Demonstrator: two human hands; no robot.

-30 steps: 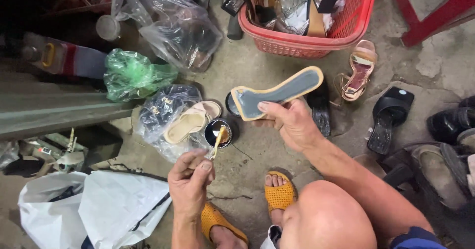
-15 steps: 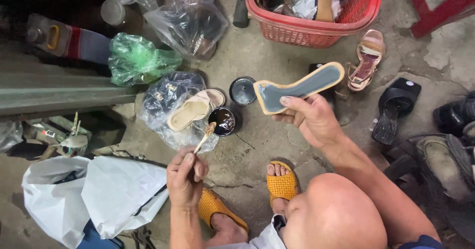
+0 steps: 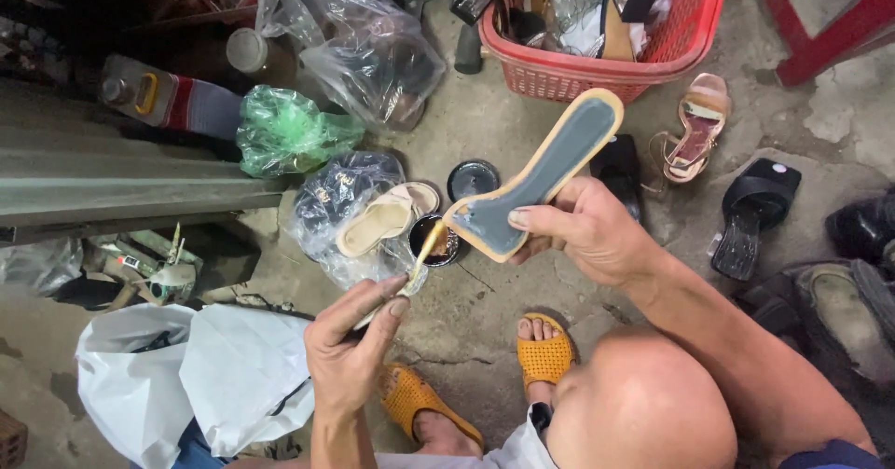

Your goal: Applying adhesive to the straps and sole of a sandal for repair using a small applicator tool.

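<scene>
My right hand point(image 3: 592, 231) grips a shoe sole point(image 3: 545, 171), tan at the rim with a grey inner face, held tilted above the floor. My left hand point(image 3: 350, 343) pinches a thin wooden stick point(image 3: 419, 259) with yellowish glue on its tip. The stick's tip rests at the heel end of the sole, just over a small open glue tin point(image 3: 438, 242) on the concrete. The tin's dark round lid point(image 3: 473, 179) lies a little behind it.
A red plastic basket point(image 3: 597, 73) of shoes stands at the back. Clear plastic bags with sandals point(image 3: 359, 213), a green bag point(image 3: 284, 133), white bags point(image 3: 186, 376) lie left. Loose sandals and black shoes point(image 3: 746, 213) lie right. My feet wear orange sandals point(image 3: 543, 352).
My right hand has brought the sole down and closer to the tin. My left hand lifted the stick from the tin up to the sole's heel end.
</scene>
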